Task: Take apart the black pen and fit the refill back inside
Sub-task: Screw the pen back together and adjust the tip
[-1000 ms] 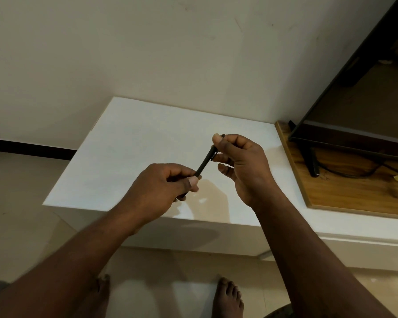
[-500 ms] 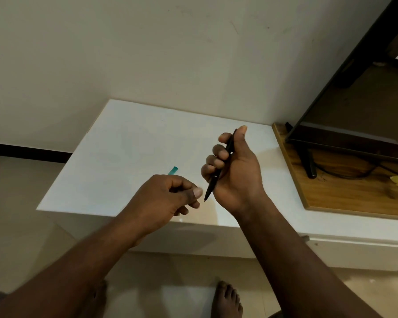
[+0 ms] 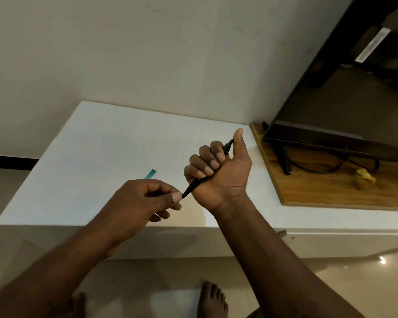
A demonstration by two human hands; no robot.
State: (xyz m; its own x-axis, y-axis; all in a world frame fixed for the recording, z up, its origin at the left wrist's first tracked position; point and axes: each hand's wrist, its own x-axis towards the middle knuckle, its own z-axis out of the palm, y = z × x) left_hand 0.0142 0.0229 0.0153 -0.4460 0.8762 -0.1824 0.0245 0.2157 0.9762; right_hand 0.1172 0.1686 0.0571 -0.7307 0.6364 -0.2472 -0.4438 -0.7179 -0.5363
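The black pen (image 3: 193, 186) runs slantwise through my right hand (image 3: 218, 171), which is fisted around its barrel with the thumb up; its clip end pokes out by the thumb and its tip points down-left. My left hand (image 3: 145, 200) has its thumb and forefinger pinched right at the pen's tip, fingers curled. Behind the left hand a teal pen-like piece (image 3: 150, 174) lies on the white tabletop (image 3: 97, 157), mostly hidden by the knuckles. Both hands hover above the table's front edge.
A wooden board (image 3: 331, 187) lies on the table at the right, carrying a dark TV screen (image 3: 345, 106), its stand and cable (image 3: 317, 169), and a yellow scrap (image 3: 365, 175). A wall stands behind. My bare feet (image 3: 213, 299) are on the tiled floor below.
My right hand turned palm-up and took the pen into a fist, tip down-left. My left hand let go of the lower barrel and now pinches at the tip. The teal piece came into view.
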